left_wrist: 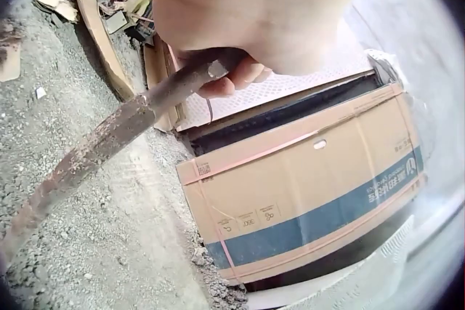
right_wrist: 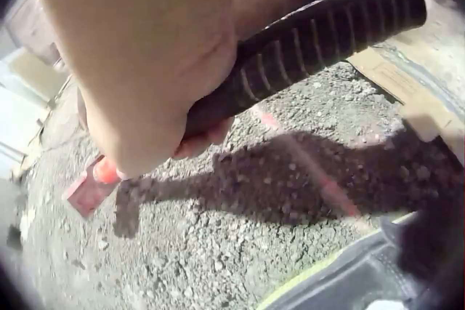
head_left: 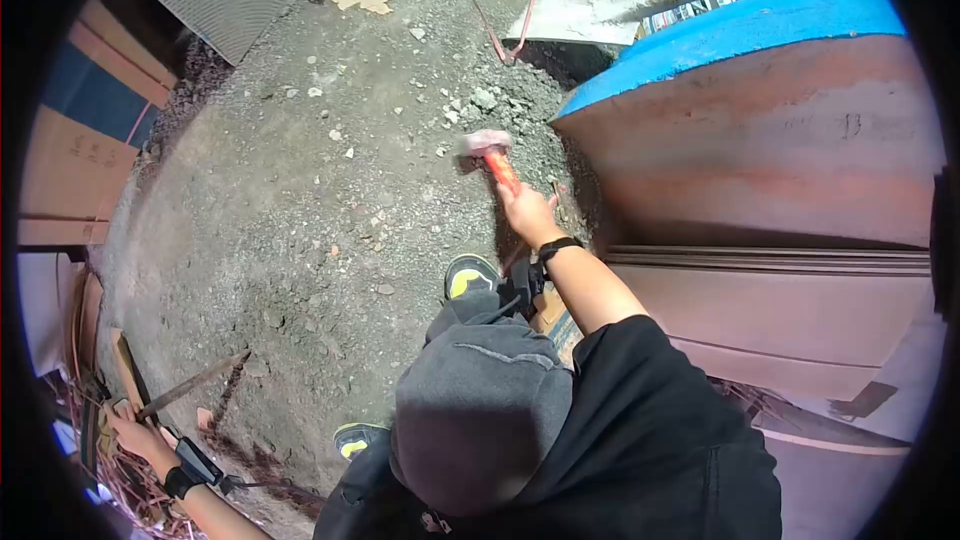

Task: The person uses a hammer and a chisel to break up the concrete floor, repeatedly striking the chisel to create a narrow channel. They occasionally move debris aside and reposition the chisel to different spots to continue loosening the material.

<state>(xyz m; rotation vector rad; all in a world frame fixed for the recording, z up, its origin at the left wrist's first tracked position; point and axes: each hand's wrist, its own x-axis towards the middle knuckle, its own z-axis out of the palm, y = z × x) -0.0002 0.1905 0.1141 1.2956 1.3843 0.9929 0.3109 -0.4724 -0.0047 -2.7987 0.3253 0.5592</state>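
My right hand (head_left: 530,215) grips a hammer (head_left: 502,172) by its handle, out in front over the gravel. The hammer has a pale, worn head and an orange upper handle. In the right wrist view the ribbed black grip (right_wrist: 327,37) sticks out behind the hand, and the head (right_wrist: 89,194) shows past the fingers. Off to the lower left, my left hand (head_left: 140,440) holds a long dark metal bar (head_left: 195,383). Its rusty, dirt-coated length (left_wrist: 98,143) slants away from the curled fingers in the left wrist view. My palm hides the bar's other end.
Gravelly ground (head_left: 300,220) with loose stones surrounds my shoes (head_left: 470,278). A large blue-rimmed tub-like object (head_left: 740,130) and stacked flat sheets (head_left: 760,310) stand to the right. Cardboard boxes (left_wrist: 305,186) line the left side. A pink strap (head_left: 527,15) lies ahead.
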